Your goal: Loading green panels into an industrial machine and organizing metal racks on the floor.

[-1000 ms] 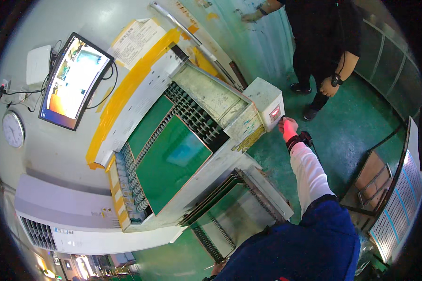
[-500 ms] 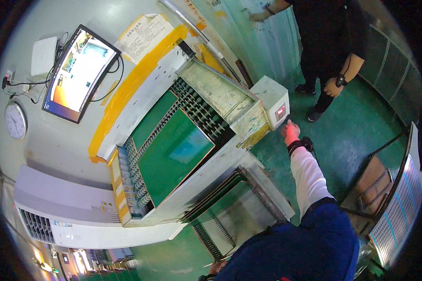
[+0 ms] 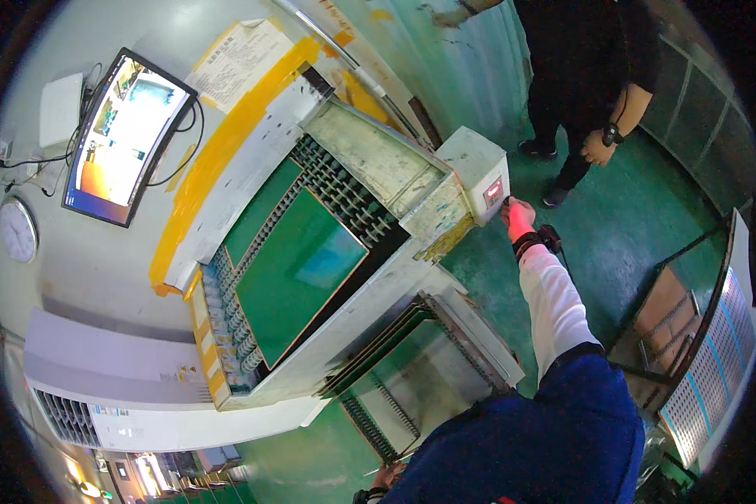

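My right hand (image 3: pixel 520 218) reaches out to a pale control box (image 3: pixel 477 172) with a lit red display. Its fingers are pinched on a small dark knob (image 3: pixel 506 201) at the box's lower edge. Low in the picture, my left hand (image 3: pixel 385 476) is beside the bottom corner of a slotted rack (image 3: pixel 424 382), with its fingers mostly hidden. Upright panels stand in that rack. To its upper left, a large glossy green board (image 3: pixel 298 273) lies on the roller conveyor (image 3: pixel 344 189), and a second green board (image 3: pixel 263 212) lies behind it.
Another person (image 3: pixel 584 76) in dark clothes stands beyond the control box. At right is a tilted stand with a perforated panel (image 3: pixel 706 374). A monitor (image 3: pixel 128 139) and a clock (image 3: pixel 18 228) hang on the left wall, above a white air conditioner (image 3: pixel 118 361).
The view has shifted slightly, so the conveyor and wall things sit a little further left. My right hand stays at the control box, its fingertips now closer against the knob.
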Available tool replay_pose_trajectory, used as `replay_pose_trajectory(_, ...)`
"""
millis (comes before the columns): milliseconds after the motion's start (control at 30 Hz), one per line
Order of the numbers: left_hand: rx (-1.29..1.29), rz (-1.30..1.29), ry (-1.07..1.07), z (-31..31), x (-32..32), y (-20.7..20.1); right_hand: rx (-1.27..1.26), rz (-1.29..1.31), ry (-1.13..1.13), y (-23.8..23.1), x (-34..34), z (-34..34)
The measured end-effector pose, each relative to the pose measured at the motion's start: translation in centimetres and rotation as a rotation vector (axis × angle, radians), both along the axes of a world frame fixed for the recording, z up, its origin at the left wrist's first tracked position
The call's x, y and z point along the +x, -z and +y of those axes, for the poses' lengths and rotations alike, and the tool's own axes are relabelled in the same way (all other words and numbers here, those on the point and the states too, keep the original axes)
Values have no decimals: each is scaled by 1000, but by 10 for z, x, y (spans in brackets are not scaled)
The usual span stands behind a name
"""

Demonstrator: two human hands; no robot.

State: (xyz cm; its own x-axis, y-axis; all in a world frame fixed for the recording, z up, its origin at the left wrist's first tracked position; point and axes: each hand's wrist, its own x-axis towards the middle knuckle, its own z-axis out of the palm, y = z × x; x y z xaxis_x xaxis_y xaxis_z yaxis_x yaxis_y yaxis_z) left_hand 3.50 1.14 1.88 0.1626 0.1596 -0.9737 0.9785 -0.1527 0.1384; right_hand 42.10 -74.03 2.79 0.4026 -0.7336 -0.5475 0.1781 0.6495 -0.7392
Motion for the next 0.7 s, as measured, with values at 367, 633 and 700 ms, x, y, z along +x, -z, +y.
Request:
replay_pose_trajectory(367, 115, -49, 55, 1, 3, 18, -9, 11, 10, -18, -5, 6)
replay_pose_trajectory(633, 119, -36, -133, 1, -4, 13, 103, -87, 41, -6, -9, 12)
replay_pose_trajectory(700, -320, -67, -442, -3, -8, 2, 127, -98, 0, 8, -15, 27)
